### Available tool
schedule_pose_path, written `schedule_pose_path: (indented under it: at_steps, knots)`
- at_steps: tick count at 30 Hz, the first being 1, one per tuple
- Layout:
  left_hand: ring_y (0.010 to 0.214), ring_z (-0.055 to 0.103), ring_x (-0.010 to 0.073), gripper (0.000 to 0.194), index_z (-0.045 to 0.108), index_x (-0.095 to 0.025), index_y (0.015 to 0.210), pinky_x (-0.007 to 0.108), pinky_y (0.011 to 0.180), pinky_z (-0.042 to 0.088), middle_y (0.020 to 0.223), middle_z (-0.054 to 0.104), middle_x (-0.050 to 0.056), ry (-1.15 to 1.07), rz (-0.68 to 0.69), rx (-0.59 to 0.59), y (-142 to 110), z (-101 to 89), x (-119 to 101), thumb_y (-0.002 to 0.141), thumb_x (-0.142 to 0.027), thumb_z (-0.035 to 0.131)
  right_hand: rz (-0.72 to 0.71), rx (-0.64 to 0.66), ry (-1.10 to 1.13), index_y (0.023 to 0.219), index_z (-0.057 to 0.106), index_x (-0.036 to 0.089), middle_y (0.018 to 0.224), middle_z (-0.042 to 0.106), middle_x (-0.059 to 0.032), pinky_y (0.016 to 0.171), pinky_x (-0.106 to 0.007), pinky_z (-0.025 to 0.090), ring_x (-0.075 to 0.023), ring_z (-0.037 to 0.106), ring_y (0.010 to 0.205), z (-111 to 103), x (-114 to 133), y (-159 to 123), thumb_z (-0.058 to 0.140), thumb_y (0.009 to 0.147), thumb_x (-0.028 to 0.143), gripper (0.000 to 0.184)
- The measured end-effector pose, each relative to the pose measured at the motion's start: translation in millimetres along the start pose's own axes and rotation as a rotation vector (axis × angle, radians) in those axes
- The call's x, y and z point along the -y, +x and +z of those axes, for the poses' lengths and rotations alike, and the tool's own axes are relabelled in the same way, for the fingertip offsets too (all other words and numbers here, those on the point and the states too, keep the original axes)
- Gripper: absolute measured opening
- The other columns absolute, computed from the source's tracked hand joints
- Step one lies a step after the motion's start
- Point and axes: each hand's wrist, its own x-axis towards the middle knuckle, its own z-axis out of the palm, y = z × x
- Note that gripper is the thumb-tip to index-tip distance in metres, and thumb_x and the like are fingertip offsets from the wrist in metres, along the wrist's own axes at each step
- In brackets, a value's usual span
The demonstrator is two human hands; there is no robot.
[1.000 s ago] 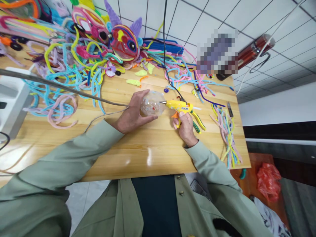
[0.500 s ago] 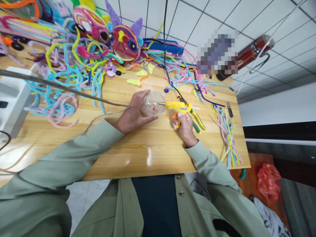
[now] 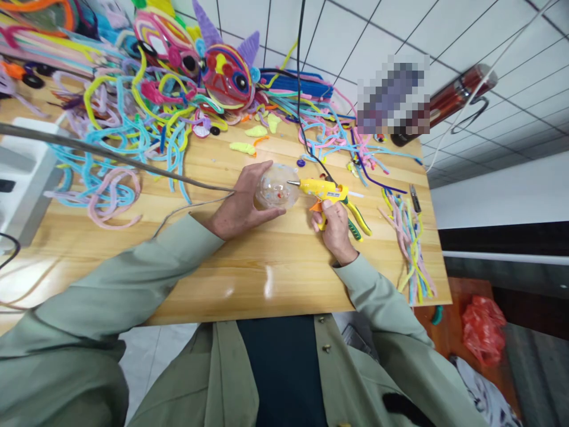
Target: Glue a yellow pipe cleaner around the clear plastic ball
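A clear, round plastic ball (image 3: 276,191) is held from its left side by my left hand (image 3: 242,204), with thumb and fingers curved around it. My right hand (image 3: 333,225) grips a yellow hot glue gun (image 3: 320,190), a finger by its orange trigger. The metal nozzle points left, at the right side of the ball; I cannot tell whether it touches. A white glue stick pokes out of the gun's back end. Just behind the gun lie pliers (image 3: 358,218) with yellow and green handles.
Tangled pipe cleaners (image 3: 124,127) cover the back left, beside a decorated fish-like figure (image 3: 229,80). A black cord (image 3: 299,71) hangs down toward the gun. More pipe cleaners (image 3: 413,252) and a small cutting tool (image 3: 415,198) lie right. A red thermos (image 3: 462,98) stands by the tiled wall.
Hardly anything differs. The whole view has shifted very slightly, and both hands keep their hold on the ball and the glue gun.
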Motion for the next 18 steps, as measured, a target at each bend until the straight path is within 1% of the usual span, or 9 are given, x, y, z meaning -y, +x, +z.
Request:
schedule_pose_path:
  at_steps: [3,6,12,15,17,18]
  knots:
    - [0.166,0.057,0.0452,0.106,0.045,-0.026,0.179,0.067,0.145,0.047,0.174,0.059,0.021,-0.011,-0.018,-0.006,-0.2,0.3,0.1,0.099,-0.083,0.085,0.001,0.006,-0.026,0.084,0.055,0.029,0.059,0.044,0.0105,0.045,-0.025,0.039,-0.0106,0.037,0.048,-0.8,0.9,-1.0,0.086,0.088,0.090,0.069]
    - [0.167,0.055,0.0460,0.108,0.045,-0.025,0.179,0.069,0.145,0.046,0.174,0.059,0.022,0.000,-0.031,-0.006,-0.8,0.6,0.5,0.099,-0.087,0.082,0.001,-0.004,-0.032,0.083,0.055,0.029,0.059,0.044,0.0105,0.044,-0.025,0.038,-0.0103,0.038,0.047,-2.0,0.4,-1.3,0.087,0.087,0.091,0.070]
    - [0.165,0.060,0.0452,0.105,0.043,-0.024,0.181,0.067,0.144,0.050,0.173,0.061,0.022,-0.006,0.039,-0.040,-0.6,2.7,1.1,0.103,-0.084,0.080,0.011,-0.014,0.024,0.078,0.047,0.030,0.057,0.038,0.0118,0.044,-0.025,0.038,-0.0100,0.038,0.046,-1.1,-0.9,1.1,0.090,0.083,0.091,0.075]
    - [0.170,0.056,0.0480,0.113,0.035,-0.024,0.185,0.071,0.145,0.048,0.181,0.054,0.024,-0.011,0.018,-0.037,-2.2,5.5,2.5,0.102,-0.087,0.079,0.009,-0.012,0.026,0.077,0.047,0.029,0.057,0.039,0.0118,0.044,-0.025,0.038,-0.0098,0.037,0.046,-0.4,0.2,1.0,0.091,0.084,0.089,0.075]
    - [0.173,0.053,0.0494,0.120,0.028,-0.028,0.187,0.073,0.145,0.048,0.186,0.048,0.023,-0.049,-0.027,-0.045,-4.2,7.2,3.8,0.099,-0.089,0.082,0.014,-0.002,0.015,0.080,0.051,0.029,0.058,0.040,0.0117,0.044,-0.025,0.039,-0.0099,0.038,0.046,-0.5,1.1,0.2,0.091,0.084,0.089,0.072]
    - [0.173,0.053,0.0490,0.121,0.027,-0.031,0.187,0.073,0.145,0.049,0.186,0.048,0.022,-0.066,-0.049,-0.049,-5.3,7.7,4.3,0.097,-0.089,0.083,0.017,0.001,0.008,0.081,0.053,0.029,0.058,0.041,0.0117,0.044,-0.025,0.038,-0.0099,0.038,0.046,-0.8,1.5,-0.3,0.090,0.084,0.089,0.071]
